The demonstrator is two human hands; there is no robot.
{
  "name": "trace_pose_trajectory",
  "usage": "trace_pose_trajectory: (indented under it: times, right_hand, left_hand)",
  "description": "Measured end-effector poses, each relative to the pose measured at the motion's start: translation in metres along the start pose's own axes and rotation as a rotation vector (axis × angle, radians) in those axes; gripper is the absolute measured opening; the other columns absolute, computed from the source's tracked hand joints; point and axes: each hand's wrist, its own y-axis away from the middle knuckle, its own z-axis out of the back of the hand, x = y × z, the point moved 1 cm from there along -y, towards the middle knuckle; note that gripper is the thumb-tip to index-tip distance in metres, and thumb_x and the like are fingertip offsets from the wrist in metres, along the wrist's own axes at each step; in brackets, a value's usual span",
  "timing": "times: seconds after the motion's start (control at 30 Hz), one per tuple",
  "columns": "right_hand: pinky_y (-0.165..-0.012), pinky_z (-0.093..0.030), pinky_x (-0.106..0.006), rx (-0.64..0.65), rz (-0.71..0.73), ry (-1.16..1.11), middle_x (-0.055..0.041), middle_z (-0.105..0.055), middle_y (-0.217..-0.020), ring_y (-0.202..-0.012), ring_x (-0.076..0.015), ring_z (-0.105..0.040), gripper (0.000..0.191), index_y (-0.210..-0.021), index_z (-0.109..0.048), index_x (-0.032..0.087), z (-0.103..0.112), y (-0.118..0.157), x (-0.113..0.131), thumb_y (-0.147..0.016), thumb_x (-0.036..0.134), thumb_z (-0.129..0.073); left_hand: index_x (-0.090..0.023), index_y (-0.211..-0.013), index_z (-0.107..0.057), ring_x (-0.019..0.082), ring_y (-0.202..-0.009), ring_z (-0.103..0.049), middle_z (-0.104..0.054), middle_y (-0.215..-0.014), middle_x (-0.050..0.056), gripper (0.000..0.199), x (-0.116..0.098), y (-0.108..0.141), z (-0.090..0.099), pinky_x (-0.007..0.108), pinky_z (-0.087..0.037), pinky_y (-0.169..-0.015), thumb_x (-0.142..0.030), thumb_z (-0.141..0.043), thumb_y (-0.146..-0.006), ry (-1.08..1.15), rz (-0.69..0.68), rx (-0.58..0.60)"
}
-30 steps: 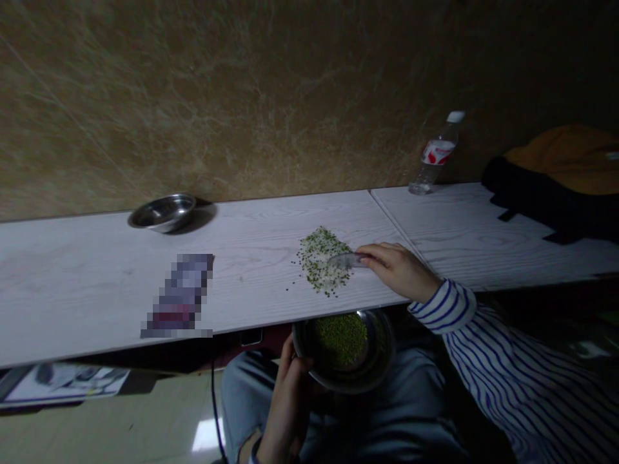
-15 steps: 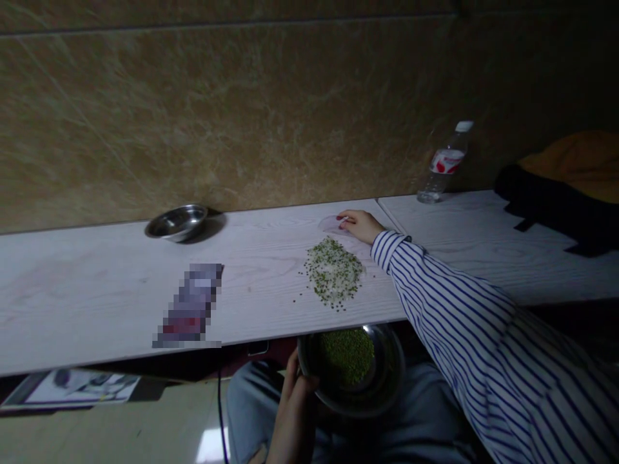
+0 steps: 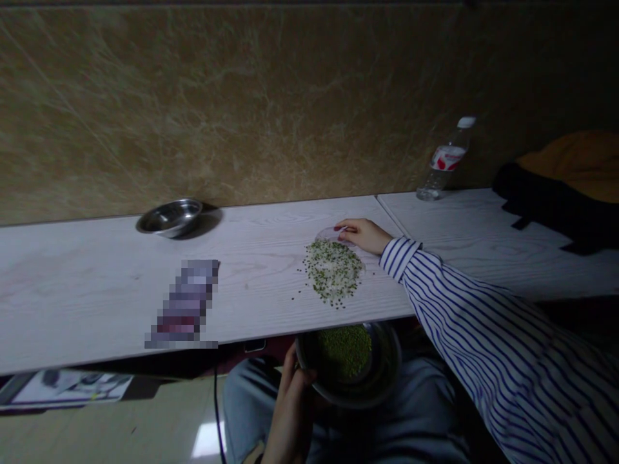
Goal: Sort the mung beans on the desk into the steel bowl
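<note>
Below the table's front edge, my left hand grips the left rim of a metal bowl over my lap. Green beans, apparently mung beans, lie inside it. On the table, a loose pile of green beans and white rice-like grains is spread in front of my right hand. That hand pinches a thin, clear plastic piece with a rounded edge, at the back edge of the pile. The piece's exact kind cannot be made out.
A second metal bowl stands at the back left of the white table. A blurred-out flat item lies before it. A water bottle stands near the wall, with a black and orange bundle at the right.
My right hand has brought the clear plastic piece slightly forward, from behind the pile to its back edge. My left hand still holds the bowl. The view has shifted a little.
</note>
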Motion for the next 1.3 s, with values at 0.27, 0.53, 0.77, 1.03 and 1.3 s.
trace_pose_trajectory:
  times: [0.27, 0.53, 0.77, 1.03, 1.3]
  right_hand:
    - [-0.088, -0.052, -0.038, 0.015, 0.03, 0.05, -0.0095, -0.075, -0.1, -0.089, -0.0181, -0.069, 0.027, -0.108, -0.071, 0.015, -0.002, 0.026, 0.014, -0.084, 0.013, -0.058]
    - [-0.086, -0.052, -0.034, 0.035, 0.023, 0.055, -0.007, -0.075, -0.101, -0.089, -0.0172, -0.069, 0.026, -0.108, -0.07, 0.017, -0.006, 0.05, 0.026, -0.085, 0.015, -0.059]
    - [-0.085, -0.053, -0.034, 0.037, 0.034, 0.043, -0.0082, -0.075, -0.101, -0.091, -0.0182, -0.07, 0.028, -0.11, -0.071, 0.017, -0.008, 0.068, 0.033, -0.086, 0.015, -0.056]
    - [-0.084, -0.054, -0.035, 0.033, 0.041, 0.054, -0.0072, -0.075, -0.104, -0.09, -0.0184, -0.07, 0.029, -0.113, -0.07, 0.019, -0.008, 0.085, 0.035, -0.087, 0.017, -0.057]
    - [-0.088, -0.054, -0.037, 0.044, 0.056, 0.036, -0.0064, -0.074, -0.108, -0.094, -0.0186, -0.07, 0.03, -0.113, -0.07, 0.021, -0.011, 0.098, 0.035, -0.087, 0.017, -0.057]
  left_hand:
    - [-0.031, -0.14, -0.044, 0.033, -0.123, -0.051, -0.057, -0.136, 0.007, 0.071, -0.003, 0.007, -0.006, 0.038, -0.052, -0.079, -0.027, -0.06, -0.071, 0.011, 0.021, 0.008]
    - [-0.029, -0.139, -0.044, 0.034, -0.128, -0.045, -0.053, -0.14, 0.009, 0.064, -0.004, 0.01, -0.006, 0.04, -0.053, -0.082, -0.026, -0.058, -0.077, -0.007, -0.005, 0.053]
    - [-0.03, -0.142, -0.043, 0.032, -0.129, -0.045, -0.053, -0.14, 0.008, 0.067, -0.006, 0.014, -0.009, 0.038, -0.054, -0.08, -0.025, -0.059, -0.077, -0.024, -0.002, 0.044]
    - [-0.03, -0.14, -0.045, 0.033, -0.13, -0.043, -0.053, -0.14, 0.006, 0.067, -0.002, 0.014, -0.012, 0.033, -0.055, -0.07, -0.029, -0.06, -0.075, -0.032, -0.024, 0.044]
    - [-0.026, -0.139, -0.044, 0.035, -0.129, -0.043, -0.053, -0.14, 0.009, 0.069, -0.001, 0.017, -0.018, 0.032, -0.054, -0.064, -0.027, -0.062, -0.072, -0.02, -0.028, 0.007]
